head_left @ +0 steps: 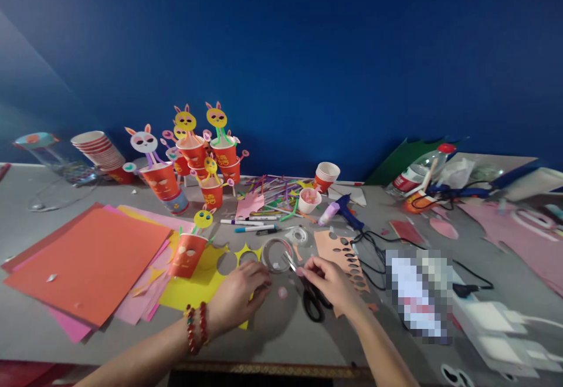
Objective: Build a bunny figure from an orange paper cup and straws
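My right hand (329,281) pinches a small pink paper piece (300,271) between thumb and fingertips. Just below that hand lie black-handled scissors (313,309) with their blades pointing away, near a roll of clear tape (277,256). Over the edge of a yellow paper sheet (191,287), my left hand (241,294) is closed with its fingers curled, and whatever it may hold is hidden. A small pink round piece (282,292) rests on the grey table between the hands. Left of my left hand stands a red paper cup with a yellow bunny-eared head (189,253).
Several decorated cups (160,182) stand at the back left, behind stacked coloured paper (97,264). Pens and pipe cleaners (277,199) lie in the middle. A blue glue gun (349,214), its black cable, a punched peach sheet (334,252) and a power strip (492,328) are at right.
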Tool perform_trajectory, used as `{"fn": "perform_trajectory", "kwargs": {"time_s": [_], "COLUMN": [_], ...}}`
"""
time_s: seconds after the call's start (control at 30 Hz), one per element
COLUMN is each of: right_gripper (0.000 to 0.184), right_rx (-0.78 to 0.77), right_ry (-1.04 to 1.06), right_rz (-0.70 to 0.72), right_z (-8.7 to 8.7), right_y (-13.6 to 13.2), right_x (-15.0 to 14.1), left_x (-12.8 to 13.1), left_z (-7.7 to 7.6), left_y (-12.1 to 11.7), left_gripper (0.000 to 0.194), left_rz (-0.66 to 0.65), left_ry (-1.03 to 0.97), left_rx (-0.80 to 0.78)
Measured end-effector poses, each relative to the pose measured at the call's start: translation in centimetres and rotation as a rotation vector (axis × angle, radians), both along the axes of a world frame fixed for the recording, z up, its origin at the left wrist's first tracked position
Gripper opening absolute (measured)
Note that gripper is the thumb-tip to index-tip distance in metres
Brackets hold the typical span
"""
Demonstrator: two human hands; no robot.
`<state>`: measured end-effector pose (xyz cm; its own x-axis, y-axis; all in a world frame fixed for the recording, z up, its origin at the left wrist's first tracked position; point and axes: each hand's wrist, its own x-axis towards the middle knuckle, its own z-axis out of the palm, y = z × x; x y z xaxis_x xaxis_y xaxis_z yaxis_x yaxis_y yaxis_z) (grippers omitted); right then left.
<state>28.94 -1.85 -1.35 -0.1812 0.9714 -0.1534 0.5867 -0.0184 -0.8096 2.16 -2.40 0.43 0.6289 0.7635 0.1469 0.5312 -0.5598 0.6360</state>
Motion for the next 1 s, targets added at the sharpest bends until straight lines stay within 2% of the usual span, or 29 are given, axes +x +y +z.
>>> {"fn": "perform_trajectory", "kwargs": {"time_s": [0.17, 0.4, 0.7, 1.0], "right_gripper": [0.027, 0.028, 0.028, 0.02], "right_rx": [0.028, 0.045, 0.07, 0.108], "right_ry": [-0.046, -0.142, -0.231, -0.275], "right_rz": [-0.003, -0.012, -0.004, -0.02], "right_z": [0.0, 0.5, 0.7, 0.6], "right_y": [0.9, 0.9, 0.9, 0.6], "right_x": [-0.8, -1.3, -1.4, -1.5], "left_x": [1.4, 2.4, 2.3, 2.1], "left_z": [-0.2, -0.1, -0.4, -0.4], "left_y": [0.7, 1.1, 1.2, 1.1], "left_gripper": [0.027, 0.037, 0.034, 0.024], "left_rz": [-0.034, -0.054, -0.055, -0.058], "left_ry": [0.128, 0.207, 0.17, 0.161], "left_rx": [0.148, 0.123, 0.094, 0.107]}}
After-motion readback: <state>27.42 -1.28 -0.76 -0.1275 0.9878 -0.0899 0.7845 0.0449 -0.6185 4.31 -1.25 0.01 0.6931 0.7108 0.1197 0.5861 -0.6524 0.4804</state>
